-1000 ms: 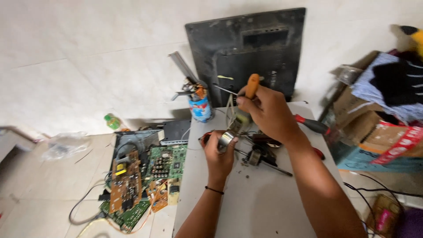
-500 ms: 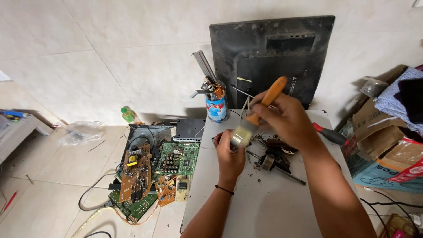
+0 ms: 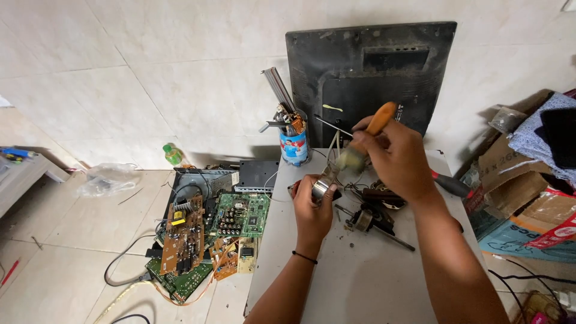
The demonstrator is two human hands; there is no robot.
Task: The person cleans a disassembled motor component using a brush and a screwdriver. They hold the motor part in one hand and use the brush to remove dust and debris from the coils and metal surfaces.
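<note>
My left hand (image 3: pixel 312 207) grips a small silver metal part (image 3: pixel 322 187) with wires, held above the grey tabletop (image 3: pixel 360 282). My right hand (image 3: pixel 393 157) is closed around an orange-handled screwdriver (image 3: pixel 380 120), its blurred tip angled down toward the metal part. Just beyond my hands lie a dark small motor assembly (image 3: pixel 369 216) and loose metal pieces on the table.
A black monitor back cover (image 3: pixel 366 66) leans on the tiled wall. A can holding tools (image 3: pixel 293 141) stands beside it. Circuit boards (image 3: pixel 207 234) and cables lie on the floor at left. A black-and-red-handled tool (image 3: pixel 450 185) and cardboard boxes (image 3: pixel 516 180) sit at right.
The view has shifted left and down, so the table and monitor cover sit further right. Both hands keep their grips; the screwdriver has tilted a little toward the metal part.
</note>
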